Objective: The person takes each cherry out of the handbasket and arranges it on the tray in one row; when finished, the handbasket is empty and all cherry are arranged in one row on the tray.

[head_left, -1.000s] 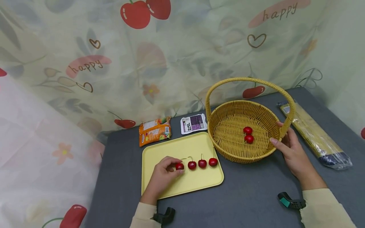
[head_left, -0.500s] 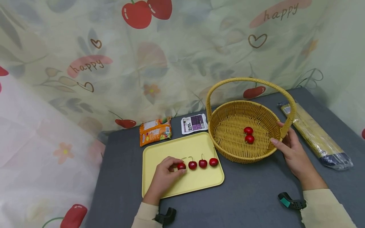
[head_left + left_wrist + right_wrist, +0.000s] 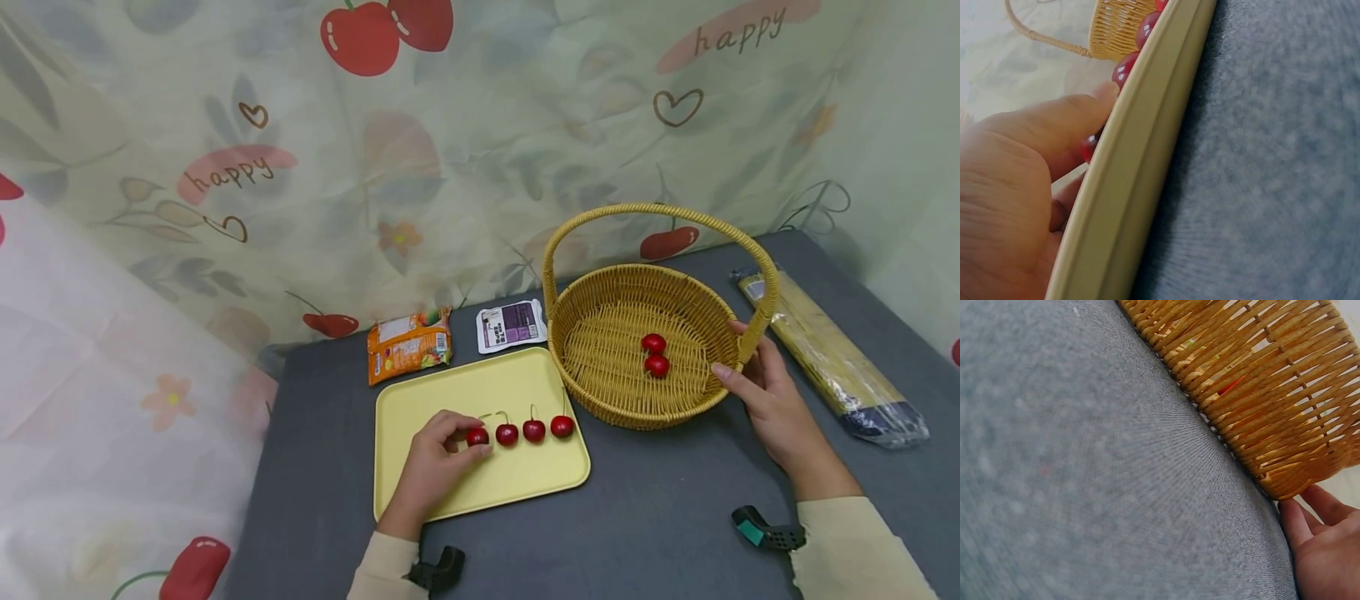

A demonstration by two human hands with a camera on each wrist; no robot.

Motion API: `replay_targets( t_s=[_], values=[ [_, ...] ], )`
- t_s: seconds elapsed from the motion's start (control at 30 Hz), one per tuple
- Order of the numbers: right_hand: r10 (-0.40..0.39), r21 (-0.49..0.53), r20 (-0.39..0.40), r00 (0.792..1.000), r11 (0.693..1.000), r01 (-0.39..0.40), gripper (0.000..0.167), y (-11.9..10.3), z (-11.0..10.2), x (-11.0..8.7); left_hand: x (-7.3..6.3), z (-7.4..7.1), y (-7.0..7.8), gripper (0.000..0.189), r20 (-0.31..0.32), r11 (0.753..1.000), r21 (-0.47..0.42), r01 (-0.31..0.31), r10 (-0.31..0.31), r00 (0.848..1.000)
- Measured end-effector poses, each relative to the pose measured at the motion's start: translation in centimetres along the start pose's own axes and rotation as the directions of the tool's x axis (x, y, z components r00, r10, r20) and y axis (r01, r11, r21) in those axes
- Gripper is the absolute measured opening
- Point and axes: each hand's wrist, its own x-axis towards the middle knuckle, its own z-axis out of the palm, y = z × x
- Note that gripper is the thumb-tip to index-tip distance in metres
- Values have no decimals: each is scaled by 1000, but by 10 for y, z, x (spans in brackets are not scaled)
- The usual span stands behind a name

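On the pale yellow tray [image 3: 517,479], my left hand [image 3: 431,467] pinches the leftmost cherry [image 3: 477,437] between thumb and fingers. That cherry is part of a row, with three more stemmed cherries [image 3: 534,430] to its right. In the left wrist view the tray's edge hides part of the pinched cherry [image 3: 1089,147]. A woven basket [image 3: 600,358] with a tall arched handle stands to the right of the tray. Two cherries [image 3: 656,365] lie inside it. My right hand [image 3: 768,408] grips the basket's right side at the handle's foot, thumb on the rim and fingers outside.
Behind the tray lie an orange snack packet [image 3: 408,345] and a white and purple pouch [image 3: 512,326]. A long clear-wrapped bundle of yellowish sticks [image 3: 832,358] lies right of the basket. Printed cloth [image 3: 465,167] hangs along the back of the grey table [image 3: 637,517].
The left hand and its pinched cherry have shifted slightly right, toward the neighbouring cherry, then stayed about still. My right hand and the basket have kept their places.
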Motion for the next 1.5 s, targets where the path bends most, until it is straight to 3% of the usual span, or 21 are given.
replay_targets(
  t_s=[0.23,0.43,0.7,0.83,1.0,1.23,1.5],
  values=[
    [7,18,0,1000,1000,-7,69,1,-1,-1,-1,1,0,19,-43,999,-51,-5,3,999],
    [9,40,4,1000,999,-9,70,1,0,-1,-1,-2,5,29,-104,982,-177,64,-83,991],
    [15,35,5,1000,999,-15,70,0,0,0,4,-8,16,54,-128,936,-349,53,-103,986],
    [11,21,3,1000,1000,-11,70,0,0,0,6,-12,25,66,-112,885,-464,46,-110,988],
    [0,26,5,1000,1000,0,69,1,0,1,8,-14,40,78,-63,814,-581,28,-79,995],
    [13,19,2,1000,1000,-13,70,0,0,1,19,-8,67,80,2,789,-614,-9,12,1000],
    [18,12,-1,1000,1000,-18,70,0,0,0,33,2,92,87,75,765,-643,-38,113,991]
  ],
)
